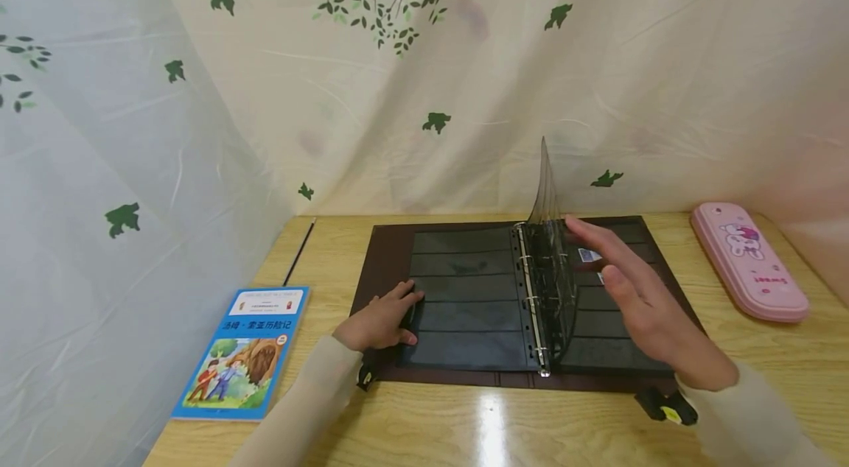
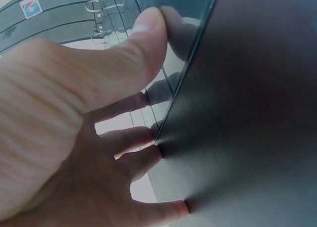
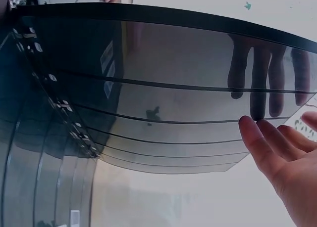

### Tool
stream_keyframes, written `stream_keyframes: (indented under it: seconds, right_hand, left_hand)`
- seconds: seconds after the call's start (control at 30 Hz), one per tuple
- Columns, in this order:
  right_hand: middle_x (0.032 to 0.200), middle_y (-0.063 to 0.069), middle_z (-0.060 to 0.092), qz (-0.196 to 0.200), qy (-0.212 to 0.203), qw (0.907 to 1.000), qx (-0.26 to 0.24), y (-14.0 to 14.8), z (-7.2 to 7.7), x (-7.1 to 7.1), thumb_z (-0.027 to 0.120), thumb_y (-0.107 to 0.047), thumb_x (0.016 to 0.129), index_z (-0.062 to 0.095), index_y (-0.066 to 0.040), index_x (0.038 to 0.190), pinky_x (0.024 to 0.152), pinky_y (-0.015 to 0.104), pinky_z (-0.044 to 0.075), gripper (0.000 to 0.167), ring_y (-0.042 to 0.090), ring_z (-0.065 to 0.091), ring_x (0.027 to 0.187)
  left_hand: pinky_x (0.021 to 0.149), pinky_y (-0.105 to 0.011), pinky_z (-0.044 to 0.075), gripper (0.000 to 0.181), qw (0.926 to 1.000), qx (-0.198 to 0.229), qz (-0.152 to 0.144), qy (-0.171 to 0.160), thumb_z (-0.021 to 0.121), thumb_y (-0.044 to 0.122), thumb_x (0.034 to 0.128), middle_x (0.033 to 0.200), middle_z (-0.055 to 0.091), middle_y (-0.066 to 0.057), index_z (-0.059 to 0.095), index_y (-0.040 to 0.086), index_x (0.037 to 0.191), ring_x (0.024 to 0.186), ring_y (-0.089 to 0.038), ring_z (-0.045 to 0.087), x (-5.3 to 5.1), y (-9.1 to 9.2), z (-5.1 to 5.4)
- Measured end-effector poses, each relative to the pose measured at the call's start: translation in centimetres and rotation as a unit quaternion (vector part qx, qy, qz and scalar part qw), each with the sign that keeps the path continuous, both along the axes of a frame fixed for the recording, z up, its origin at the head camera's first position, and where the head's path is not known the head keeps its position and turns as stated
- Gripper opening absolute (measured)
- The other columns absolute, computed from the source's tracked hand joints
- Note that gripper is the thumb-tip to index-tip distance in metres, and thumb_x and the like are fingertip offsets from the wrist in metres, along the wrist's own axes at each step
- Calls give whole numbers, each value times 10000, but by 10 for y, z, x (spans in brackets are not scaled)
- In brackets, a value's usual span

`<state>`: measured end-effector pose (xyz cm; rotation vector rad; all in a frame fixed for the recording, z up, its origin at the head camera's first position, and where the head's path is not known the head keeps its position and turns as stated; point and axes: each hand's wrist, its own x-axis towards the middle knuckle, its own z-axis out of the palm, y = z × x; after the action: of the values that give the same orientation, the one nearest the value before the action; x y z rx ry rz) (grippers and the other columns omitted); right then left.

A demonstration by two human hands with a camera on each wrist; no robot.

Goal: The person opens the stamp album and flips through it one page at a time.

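Observation:
A brown ring-bound stamp album [image 1: 381,261] lies open on the table, its black pages banded with strip pockets. One page [image 1: 545,191] stands nearly upright near the rings [image 1: 528,283]. My right hand [image 1: 646,305] is just right of it, fingers extended; in the right wrist view the fingertips meet or nearly meet the glossy page [image 3: 173,103]. Small stamps [image 1: 588,255] sit in the right-hand page, partly hidden by that hand. My left hand [image 1: 381,316] rests at the left edge of the left page [image 1: 467,290], with spread fingers touching the brown cover and the thumb over the page.
A blue picture-covered book [image 1: 242,353] lies at the left, with a dark pencil [image 1: 300,250] behind it. On the right is a pink pencil case [image 1: 749,261]. Behind the wooden table [image 1: 424,423] hangs a leaf-printed curtain [image 1: 371,113].

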<state>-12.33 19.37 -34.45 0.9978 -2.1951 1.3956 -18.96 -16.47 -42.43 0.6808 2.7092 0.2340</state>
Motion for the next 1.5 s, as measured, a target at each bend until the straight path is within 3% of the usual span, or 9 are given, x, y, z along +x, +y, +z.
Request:
stream_keyframes:
  seconds: [0.33, 0.5, 0.63, 0.77, 0.93, 1.13, 1.33, 1.5]
  right_hand:
    - [1440, 75, 391, -69, -730, 9964, 435, -5, -23, -8, 317, -62, 1031, 296, -154, 1498, 988, 178, 291, 476, 165, 364, 1298]
    - [1449, 2, 386, -233, -1114, 9910, 707, -9, -38, -12, 371, -92, 1031, 326, -195, 1486, 990, 160, 285, 469, 127, 349, 1315]
    - [1453, -39, 380, -391, -1184, 9865, 1063, -13, -51, -15, 487, -162, 1005, 414, -217, 1439, 983, 287, 360, 443, 133, 360, 1306]
    - [1411, -47, 439, -485, -996, 9836, 1421, -16, -64, -18, 614, -259, 941, 530, -232, 1350, 936, 481, 389, 419, 186, 401, 1276]
    - [1394, -40, 461, -354, -902, 9811, 1674, -20, -77, -19, 709, -262, 866, 598, -225, 1278, 924, 500, 404, 429, 195, 413, 1259]
    - [1436, -5, 422, -74, -1314, 9707, 2011, -24, -82, -20, 730, -196, 844, 620, -196, 1261, 962, 538, 367, 431, 271, 323, 1330]
    - [1438, 76, 421, 191, -1394, 9561, 2572, -34, -83, -21, 701, -151, 866, 615, -100, 1273, 976, 553, 344, 419, 346, 262, 1354]
    - [1429, 107, 428, 118, -1229, 9478, 2940, -39, -84, -19, 701, -141, 864, 620, -64, 1258, 975, 600, 310, 409, 370, 250, 1353]
  left_hand:
    - [1002, -609, 276, 776, 9999, 4, -72, 113, 716, 377, 819, 1540, 198, -133, 367, 130, 1467, 1366, -330, 273, -1, -3, -3]
    - [981, -656, 254, 775, 9995, 224, -79, 185, 735, 386, 802, 1533, 224, -125, 396, 137, 1452, 1348, -344, 305, -3, -8, -5]
    - [985, -678, 210, 747, 9986, 481, -100, 188, 741, 383, 806, 1532, 239, -106, 422, 149, 1439, 1345, -337, 313, -4, -13, -7]
    - [981, -682, 210, 614, 9964, 795, -102, 258, 674, 339, 884, 1516, 270, -125, 456, 117, 1412, 1337, -351, 321, -6, -18, -5]
    - [1003, -605, 273, 470, 9901, 1229, -39, 683, 543, 263, 980, 1479, 323, -167, 461, 50, 1391, 1324, -361, 337, -10, -24, 2]
    - [1048, -492, 285, 443, 9809, 1664, 190, 987, 421, 274, 1028, 1465, 347, -169, 428, 54, 1413, 1343, -323, 315, -13, -22, 15]
    - [1023, -621, 215, 560, 9840, 1588, 155, 789, 407, 398, 1014, 1508, 253, -178, 332, 89, 1475, 1367, -381, 227, -10, -7, 12]
    - [981, -675, 211, 725, 9952, 929, 144, 273, 471, 542, 936, 1542, 143, -175, 236, 182, 1520, 1367, -461, 139, -4, 10, 1]
